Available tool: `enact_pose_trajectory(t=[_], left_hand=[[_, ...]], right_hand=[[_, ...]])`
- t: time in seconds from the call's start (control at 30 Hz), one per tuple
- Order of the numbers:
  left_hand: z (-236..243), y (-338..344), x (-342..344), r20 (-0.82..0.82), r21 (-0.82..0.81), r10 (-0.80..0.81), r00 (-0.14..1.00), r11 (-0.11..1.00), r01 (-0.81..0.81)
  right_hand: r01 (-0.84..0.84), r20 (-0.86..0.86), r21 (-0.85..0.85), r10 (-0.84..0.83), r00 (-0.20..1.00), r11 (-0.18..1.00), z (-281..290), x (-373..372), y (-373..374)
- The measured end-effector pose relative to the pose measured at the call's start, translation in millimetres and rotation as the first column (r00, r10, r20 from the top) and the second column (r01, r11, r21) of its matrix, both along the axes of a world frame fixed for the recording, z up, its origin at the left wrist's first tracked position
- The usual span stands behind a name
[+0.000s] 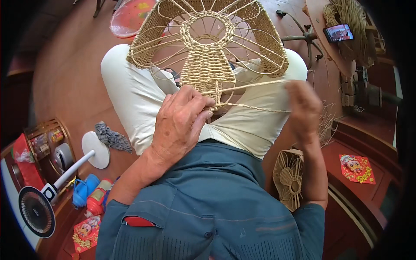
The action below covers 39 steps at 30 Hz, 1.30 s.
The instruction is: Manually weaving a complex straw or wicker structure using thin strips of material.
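Observation:
A tan woven wicker piece (206, 66), with a braided ring and thin loops fanning inside a curved woven wall, rests across my lap. My left hand (180, 117) is closed on its near edge, thumb and fingers pinching beside a small upright strand. To the right, my right hand (303, 106) is smeared by motion, its fingers curled. Two lengths of straw cord (260, 86) stretch from the near edge toward it; the upper one runs taut into its fingers. The lower, twisted strand (258, 107) ends near the hand, and whether it is gripped is unclear.
A white pedestal fan (37, 212) stands at lower left, near a grey cloth (113, 138) and a blue bottle (84, 190). A smaller wicker piece (289, 180) lies by my right arm. At upper right are a phone (339, 33) and bundled cord (355, 17).

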<state>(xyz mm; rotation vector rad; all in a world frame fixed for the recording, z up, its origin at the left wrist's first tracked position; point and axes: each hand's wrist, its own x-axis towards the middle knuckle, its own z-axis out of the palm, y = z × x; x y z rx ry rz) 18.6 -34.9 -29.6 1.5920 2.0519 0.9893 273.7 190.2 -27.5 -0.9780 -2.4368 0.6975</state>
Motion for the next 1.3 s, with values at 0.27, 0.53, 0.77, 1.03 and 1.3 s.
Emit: enact_pose_trajectory(t=[0.27,0.53,0.77,1.03,1.3], left_hand=[[2,1,-5,0.072,0.012,-0.030,0.997,1.000,0.029],[5,8,-3,0.182,-0.014,0.031,0.983,0.999,-0.029],[5,15,3,0.185,-0.060,0.113,0.976,0.993,-0.104],[7,19,5,0.091,-0.018,0.110,0.990,0.994,-0.108],[5,15,2,0.149,-0.010,0.100,0.984,0.995,-0.100]], right_hand=[[0.083,0.076,0.384,-0.122,0.990,0.919,42,20,9],[-0.248,0.031,-0.204,0.259,0.965,0.947,14,-62,-64],[-0.239,-0.021,-0.170,0.239,0.971,0.956,16,-78,-58],[-0.228,-0.051,-0.193,0.222,0.974,0.954,30,-77,-73],[-0.005,0.006,-0.603,0.011,1.000,0.797,18,-58,-104]])
